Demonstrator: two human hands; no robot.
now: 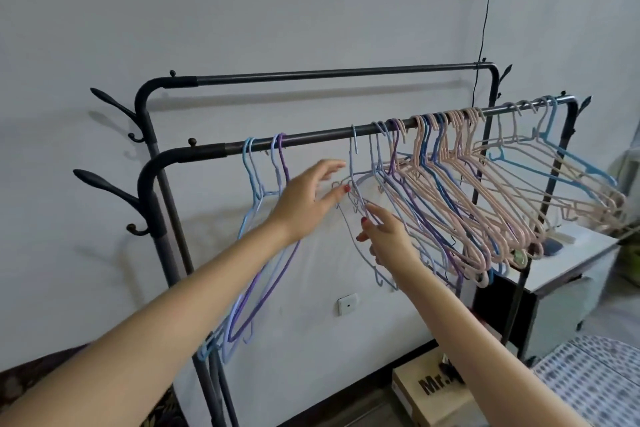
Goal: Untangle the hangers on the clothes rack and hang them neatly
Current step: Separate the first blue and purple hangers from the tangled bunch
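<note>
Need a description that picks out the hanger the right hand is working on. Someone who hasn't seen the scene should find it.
Find the front rail of the dark clothes rack. Near its middle, one pale lavender hanger hangs alone between a blue-purple pair on the left and the dense pink bunch on the right. The right hand pinches its lower wire.

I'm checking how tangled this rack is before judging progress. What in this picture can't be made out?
- Head view: hooks in the pink hanger cluster overlap, so which hangers are interlocked is unclear.
- Right hand: its fingers sit among lavender wires; whether they pinch one is uncertain.
- Left hand: motion-blurred fingertips.
- Box print: hidden partly by the right arm.
- Rack feet: cut off below.
</note>
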